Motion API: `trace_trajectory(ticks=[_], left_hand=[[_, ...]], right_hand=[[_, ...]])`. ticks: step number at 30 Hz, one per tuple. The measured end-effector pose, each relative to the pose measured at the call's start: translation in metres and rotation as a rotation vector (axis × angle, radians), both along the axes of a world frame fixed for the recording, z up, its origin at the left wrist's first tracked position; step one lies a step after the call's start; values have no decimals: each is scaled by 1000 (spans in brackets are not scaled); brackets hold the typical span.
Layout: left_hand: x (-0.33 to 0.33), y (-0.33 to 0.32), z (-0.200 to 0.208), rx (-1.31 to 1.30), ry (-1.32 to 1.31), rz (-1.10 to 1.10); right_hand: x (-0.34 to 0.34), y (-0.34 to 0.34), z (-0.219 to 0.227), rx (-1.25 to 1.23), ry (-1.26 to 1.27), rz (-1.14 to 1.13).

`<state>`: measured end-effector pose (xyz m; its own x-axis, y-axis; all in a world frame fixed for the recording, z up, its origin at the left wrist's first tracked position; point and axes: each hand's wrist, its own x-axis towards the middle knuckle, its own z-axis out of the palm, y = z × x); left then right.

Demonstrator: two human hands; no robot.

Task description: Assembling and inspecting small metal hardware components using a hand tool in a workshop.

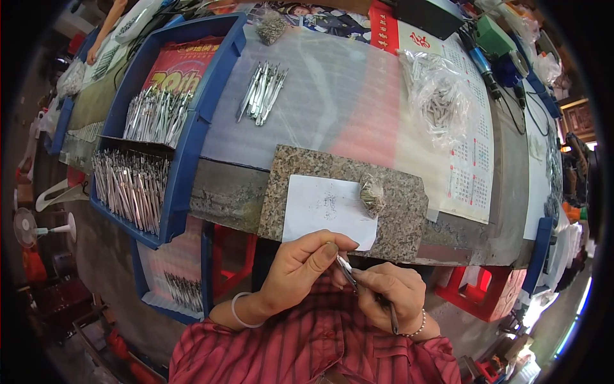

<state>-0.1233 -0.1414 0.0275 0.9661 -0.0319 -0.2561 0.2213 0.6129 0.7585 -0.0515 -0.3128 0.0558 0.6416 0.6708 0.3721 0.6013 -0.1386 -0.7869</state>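
Both my hands meet just in front of the near edge of a speckled stone slab (pixel 401 240). My left hand (pixel 297 272) is closed, thumb and forefinger pinched together at the tip of a slim silver metal tool (pixel 346 269); anything small in that pinch is hidden. My right hand (pixel 393 288) grips the tool, and a dark handle end (pixel 393 319) sticks out below its fingers. White paper (pixel 307 217) with small dark specks lies on the slab. On its right edge sits a small clear bag of tiny thin pieces (pixel 371 197).
At left, a blue tray (pixel 203 115) holds many slim silver tools (pixel 131 192). More tools (pixel 262 93) lie on the covered table, near a bag of small parts (pixel 270 29). A clear bag of pale pieces (pixel 438 96) lies right; a red stool (pixel 483 294) stands below.
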Motion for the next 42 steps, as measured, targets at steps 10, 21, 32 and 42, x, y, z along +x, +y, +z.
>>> trace_trajectory(ticks=[10,21,32,42], left_hand=[[-5,8,-5,57,-12,19],[3,44,7,841,-386,-14],[11,49,-20,1459,-551,238],[5,52,-22,1544,-493,163]], right_hand=[[-3,8,-1,-128,-70,76],[27,10,22,-341,-288,250],[37,12,21,-171,101,97],[44,37,8,-326,17,263]])
